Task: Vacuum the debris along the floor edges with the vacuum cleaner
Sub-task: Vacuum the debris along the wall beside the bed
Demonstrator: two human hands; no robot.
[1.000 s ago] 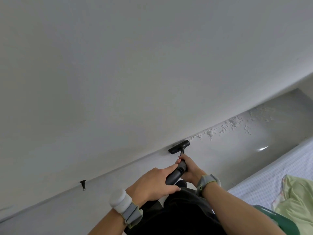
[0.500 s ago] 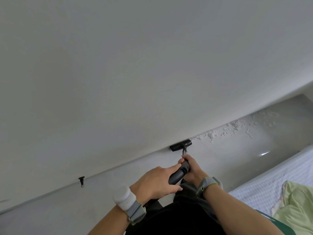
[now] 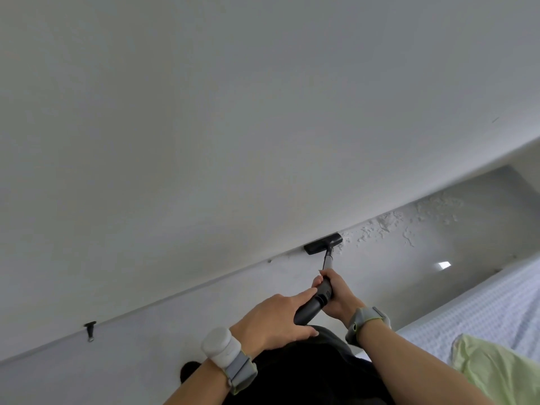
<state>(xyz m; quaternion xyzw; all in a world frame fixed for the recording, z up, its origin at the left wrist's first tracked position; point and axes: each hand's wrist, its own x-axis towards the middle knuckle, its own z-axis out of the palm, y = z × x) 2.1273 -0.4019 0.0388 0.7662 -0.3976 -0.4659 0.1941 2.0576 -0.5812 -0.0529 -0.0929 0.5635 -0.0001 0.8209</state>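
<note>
Both forearms are reaching forward from the bottom edge, bare, converging toward the middle. Left hand [image 3: 276, 315] is lying palm down, fingers [image 3: 302, 296] stretched forward and to the right, wrapping the wand [image 3: 314, 305] from the left side. Left wrist is wearing a grey strap with a white round unit on top. Right hand [image 3: 336, 295] is sitting farther forward, curled tight around the same wand from the right, knuckles pointing ahead. Right wrist is wearing a grey band with green edging. The two hands are sitting just beside each other.
</note>
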